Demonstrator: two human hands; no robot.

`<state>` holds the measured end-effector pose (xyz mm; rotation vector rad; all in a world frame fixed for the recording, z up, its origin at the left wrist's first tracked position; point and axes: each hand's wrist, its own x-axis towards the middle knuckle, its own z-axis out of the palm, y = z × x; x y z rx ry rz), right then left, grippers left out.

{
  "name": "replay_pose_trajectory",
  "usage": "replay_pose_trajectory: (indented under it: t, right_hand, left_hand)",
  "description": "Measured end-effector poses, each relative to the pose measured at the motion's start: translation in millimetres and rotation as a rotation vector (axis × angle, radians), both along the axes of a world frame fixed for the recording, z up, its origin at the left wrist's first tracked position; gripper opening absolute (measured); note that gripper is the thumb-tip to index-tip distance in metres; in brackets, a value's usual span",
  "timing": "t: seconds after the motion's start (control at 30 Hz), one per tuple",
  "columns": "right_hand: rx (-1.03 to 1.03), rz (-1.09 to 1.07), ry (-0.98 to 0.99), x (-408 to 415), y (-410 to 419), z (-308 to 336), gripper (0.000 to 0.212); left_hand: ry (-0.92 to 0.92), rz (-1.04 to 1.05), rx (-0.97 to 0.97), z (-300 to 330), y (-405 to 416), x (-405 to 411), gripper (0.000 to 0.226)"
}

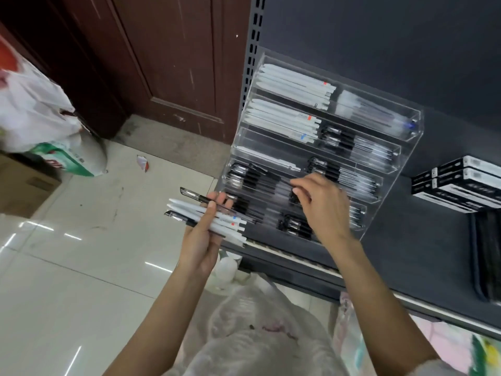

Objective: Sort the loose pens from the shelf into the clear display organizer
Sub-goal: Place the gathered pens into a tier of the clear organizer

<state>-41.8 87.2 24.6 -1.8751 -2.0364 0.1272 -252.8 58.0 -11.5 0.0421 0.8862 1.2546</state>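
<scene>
A clear tiered display organizer (404,147) stands on the dark shelf (423,240), its rows holding white pens and black-capped pens. My left hand (202,240) grips a bundle of loose pens (189,210), several white ones and two black-capped ones, just left of the organizer's front corner. My right hand (322,204) is over the lower rows. Its fingertips pinch a thin black pen (284,181) lying across a compartment of black pens.
Black and white pen boxes (458,185) lie on the shelf to the right, dark packets (488,256) in front of them. White plastic bags (35,104) and a cardboard box (24,183) sit on the tiled floor at left by a brown door (162,63). Another bag (260,332) lies below my arms.
</scene>
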Motion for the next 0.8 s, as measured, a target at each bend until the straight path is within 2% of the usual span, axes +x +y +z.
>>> replay_pose_trajectory:
  t: [0.17,0.33,0.5,0.8]
  right_hand:
    - [0.022,0.078,-0.051,-9,5,2,0.013]
    - [-0.082,0.193,-0.091,-26,-28,-28,0.014]
    - [-0.109,0.144,-0.093,-34,-23,-59,0.017]
    - [-0.09,0.212,-0.261,-45,-14,-72,0.032]
  left_hand:
    - [-0.044,0.067,-0.01,-4,-4,-13,0.021]
    - [-0.054,0.125,-0.042,-10,-9,-25,0.021]
    - [-0.048,0.14,-0.059,-7,-12,-29,0.021]
    - [-0.05,0.124,-0.077,-8,-18,-30,0.021]
